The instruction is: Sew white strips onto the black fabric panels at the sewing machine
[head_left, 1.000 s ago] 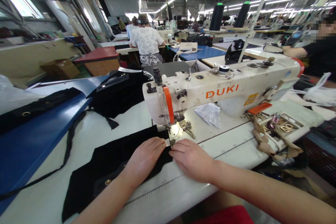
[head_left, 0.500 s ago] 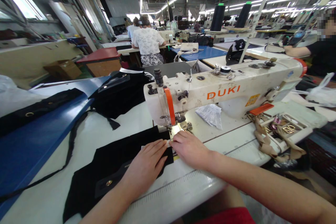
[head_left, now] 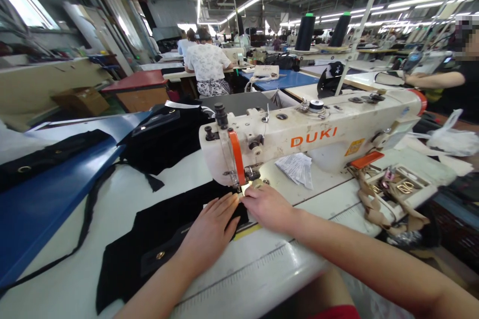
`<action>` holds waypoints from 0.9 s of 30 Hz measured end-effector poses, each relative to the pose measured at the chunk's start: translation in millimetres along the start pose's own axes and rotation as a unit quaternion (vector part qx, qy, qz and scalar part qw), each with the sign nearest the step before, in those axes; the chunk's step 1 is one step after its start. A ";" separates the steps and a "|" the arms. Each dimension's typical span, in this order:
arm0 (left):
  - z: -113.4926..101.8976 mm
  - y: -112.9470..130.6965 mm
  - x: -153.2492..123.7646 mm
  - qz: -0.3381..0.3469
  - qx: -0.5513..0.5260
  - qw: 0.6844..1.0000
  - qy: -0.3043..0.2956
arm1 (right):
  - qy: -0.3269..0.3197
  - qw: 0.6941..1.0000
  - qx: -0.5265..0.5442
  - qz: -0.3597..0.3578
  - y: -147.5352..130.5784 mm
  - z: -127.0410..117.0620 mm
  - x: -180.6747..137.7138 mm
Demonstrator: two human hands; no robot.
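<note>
Black fabric (head_left: 157,229) in the head view lies across the pale worktop (head_left: 262,264), its upper right end by the needle area of a white sewing machine (head_left: 277,134) lettered DUKI. The left hand (head_left: 209,229) rests palm down on the fabric, fingers stretched out side by side, thumb set apart. The right hand (head_left: 269,209) has its fingers curled, their tips beside the left fingertips just in front of the needle area; whether they pinch anything I cannot tell. A brass-coloured eyelet (head_left: 160,255) shows near the left wrist. Printed slips (head_left: 295,169) lie under the machine's arm; farther right, tan straps (head_left: 368,204) hang beside a parts tray (head_left: 424,191). Another black piece (head_left: 164,142) lies beyond, on the left.
</note>
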State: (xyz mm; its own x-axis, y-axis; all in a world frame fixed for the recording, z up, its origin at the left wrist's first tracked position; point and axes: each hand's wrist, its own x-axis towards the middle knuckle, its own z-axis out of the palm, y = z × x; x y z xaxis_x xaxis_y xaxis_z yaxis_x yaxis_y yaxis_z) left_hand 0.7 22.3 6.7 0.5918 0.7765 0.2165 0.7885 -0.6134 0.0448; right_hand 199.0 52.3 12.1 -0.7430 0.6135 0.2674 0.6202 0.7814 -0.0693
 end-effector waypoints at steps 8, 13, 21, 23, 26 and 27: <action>2.0 -3.9 0.8 0.000 -0.015 1.000 0.012 | 0.009 1.000 0.014 0.010 -0.7 -0.5 -0.2; 1.6 -5.6 0.9 0.003 -0.016 1.000 0.016 | 0.018 1.000 0.006 0.007 -0.2 0.3 -0.2; 0.1 -6.6 0.9 0.012 -0.013 1.000 0.004 | 0.024 1.000 0.003 0.009 -1.3 0.4 0.9; 1.0 -6.8 0.7 0.011 -0.010 1.000 0.006 | 0.020 1.000 0.004 0.009 -1.0 1.8 0.8; 2.2 -7.1 0.6 0.008 -0.004 1.000 0.010 | 0.023 1.000 0.012 0.010 -0.6 3.2 -0.5; 2.3 -7.1 0.6 0.008 -0.005 1.000 0.011 | 0.024 1.000 0.014 0.010 -0.7 3.2 -1.2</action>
State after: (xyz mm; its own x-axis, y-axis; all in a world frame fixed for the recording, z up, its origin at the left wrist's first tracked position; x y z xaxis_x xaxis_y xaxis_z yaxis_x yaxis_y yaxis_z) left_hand -4.2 27.5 4.3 0.6012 0.7627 0.2386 0.7767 -0.6279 0.0501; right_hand 198.6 51.4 8.7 -0.7170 0.6236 0.3117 0.6275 0.7720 -0.1012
